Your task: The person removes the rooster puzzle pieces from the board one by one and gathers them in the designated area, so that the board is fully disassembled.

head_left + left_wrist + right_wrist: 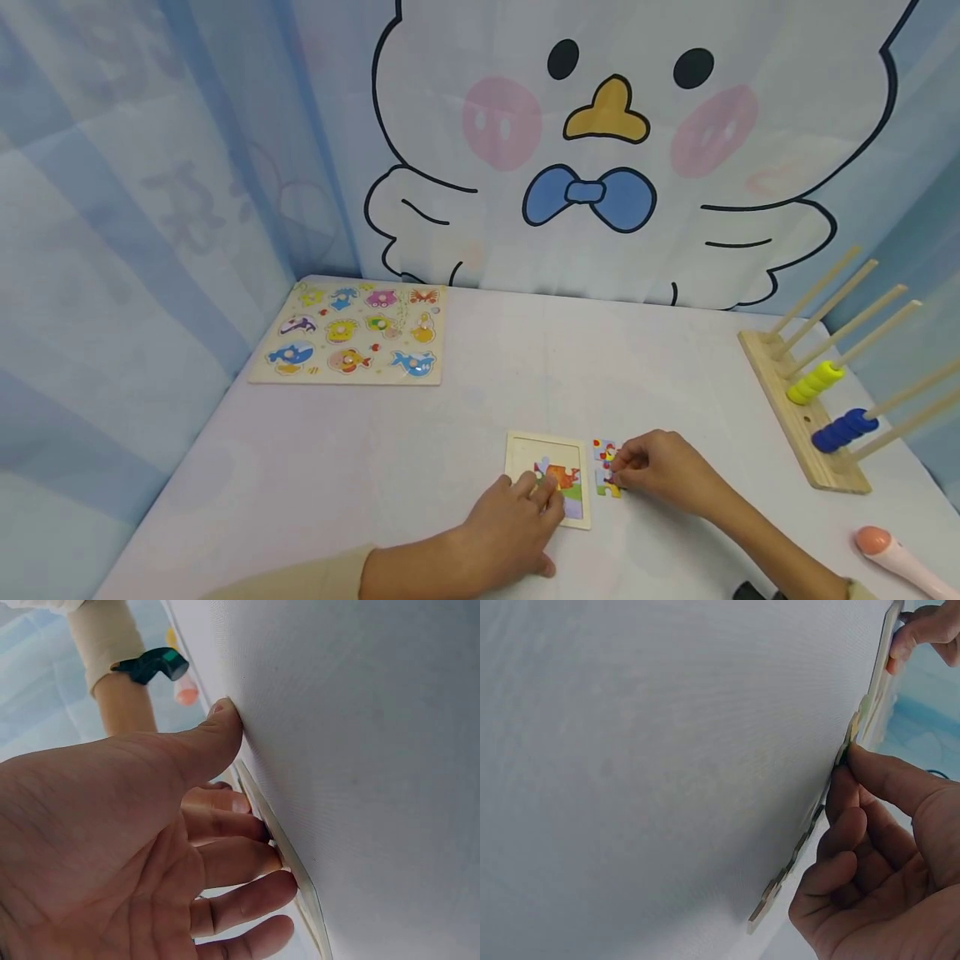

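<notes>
A small wooden puzzle tray [555, 450] lies on the table, with several joined pieces [573, 492] in its lower part. My left hand [506, 529] rests on its lower left, fingers lightly bent and spread, hiding that corner. In the left wrist view, the fingertips [283, 885] meet the tray's edge. Just right of the tray lie colourful jigsaw pieces [604, 483]. Over them, my right hand [667, 475] pinches a jigsaw piece [843, 754] between thumb and index finger, low over the table. Its fingers partly cover the pieces in the head view.
A wooden animal peg puzzle [386, 337] lies at the back left. On the right stands a wooden peg stacker [802, 417] with yellow and blue rings, its rods leaning outward. A pink-handled toy [896, 558] is at the front right. A patterned curtain [600, 250] hangs behind the table.
</notes>
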`<state>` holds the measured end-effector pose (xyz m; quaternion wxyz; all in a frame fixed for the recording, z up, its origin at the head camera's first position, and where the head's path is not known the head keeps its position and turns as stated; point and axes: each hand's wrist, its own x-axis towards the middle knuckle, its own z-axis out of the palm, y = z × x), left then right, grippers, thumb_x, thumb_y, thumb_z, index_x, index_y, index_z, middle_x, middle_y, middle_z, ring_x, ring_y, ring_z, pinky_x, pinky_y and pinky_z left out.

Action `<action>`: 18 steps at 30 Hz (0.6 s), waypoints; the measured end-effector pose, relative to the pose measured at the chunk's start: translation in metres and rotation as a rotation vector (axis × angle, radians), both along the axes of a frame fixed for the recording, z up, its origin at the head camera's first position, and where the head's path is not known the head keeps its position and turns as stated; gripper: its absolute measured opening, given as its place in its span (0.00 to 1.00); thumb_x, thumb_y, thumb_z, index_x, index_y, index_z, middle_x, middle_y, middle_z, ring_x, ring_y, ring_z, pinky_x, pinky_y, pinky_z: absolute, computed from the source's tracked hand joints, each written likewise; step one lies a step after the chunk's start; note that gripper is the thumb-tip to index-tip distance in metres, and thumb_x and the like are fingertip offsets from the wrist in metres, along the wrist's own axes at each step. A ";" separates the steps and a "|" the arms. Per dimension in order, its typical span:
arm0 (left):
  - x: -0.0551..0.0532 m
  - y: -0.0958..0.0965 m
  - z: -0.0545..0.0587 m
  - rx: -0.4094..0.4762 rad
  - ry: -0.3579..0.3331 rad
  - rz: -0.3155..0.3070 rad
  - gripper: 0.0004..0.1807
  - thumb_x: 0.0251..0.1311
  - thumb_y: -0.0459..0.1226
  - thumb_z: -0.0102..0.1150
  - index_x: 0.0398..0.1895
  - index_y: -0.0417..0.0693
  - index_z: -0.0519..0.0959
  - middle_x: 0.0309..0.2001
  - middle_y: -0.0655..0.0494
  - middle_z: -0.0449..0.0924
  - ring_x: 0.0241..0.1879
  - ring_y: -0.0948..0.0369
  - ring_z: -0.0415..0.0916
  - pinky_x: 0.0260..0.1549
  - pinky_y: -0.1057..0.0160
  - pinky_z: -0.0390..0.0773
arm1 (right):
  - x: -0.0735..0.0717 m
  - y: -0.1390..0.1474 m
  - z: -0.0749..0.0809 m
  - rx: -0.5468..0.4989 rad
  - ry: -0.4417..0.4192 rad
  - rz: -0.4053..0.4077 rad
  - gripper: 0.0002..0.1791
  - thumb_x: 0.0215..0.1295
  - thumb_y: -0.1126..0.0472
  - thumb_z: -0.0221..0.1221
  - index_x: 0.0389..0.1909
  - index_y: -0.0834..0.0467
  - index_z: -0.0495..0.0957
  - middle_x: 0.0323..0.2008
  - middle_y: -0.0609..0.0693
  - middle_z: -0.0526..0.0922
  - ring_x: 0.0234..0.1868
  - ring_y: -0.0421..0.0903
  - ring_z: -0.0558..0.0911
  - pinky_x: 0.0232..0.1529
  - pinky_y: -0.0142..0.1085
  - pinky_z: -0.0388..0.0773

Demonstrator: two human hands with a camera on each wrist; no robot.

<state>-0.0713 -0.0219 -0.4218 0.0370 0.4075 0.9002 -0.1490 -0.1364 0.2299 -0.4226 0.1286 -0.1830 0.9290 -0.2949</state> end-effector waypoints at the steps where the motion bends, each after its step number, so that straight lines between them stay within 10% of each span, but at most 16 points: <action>1: 0.000 0.000 0.000 -0.004 -0.001 -0.003 0.45 0.55 0.71 0.50 0.69 0.56 0.68 0.69 0.60 0.66 0.57 0.62 0.65 0.45 0.63 0.71 | 0.001 0.000 0.001 0.003 0.008 -0.001 0.06 0.54 0.63 0.69 0.25 0.50 0.83 0.20 0.37 0.78 0.23 0.37 0.73 0.27 0.31 0.71; 18: 0.002 -0.001 -0.002 0.040 0.041 -0.047 0.37 0.56 0.70 0.52 0.60 0.59 0.67 0.72 0.67 0.60 0.54 0.64 0.65 0.34 0.65 0.72 | 0.010 -0.007 0.004 0.115 0.161 -0.010 0.09 0.53 0.64 0.70 0.23 0.47 0.82 0.20 0.33 0.76 0.23 0.33 0.71 0.26 0.32 0.69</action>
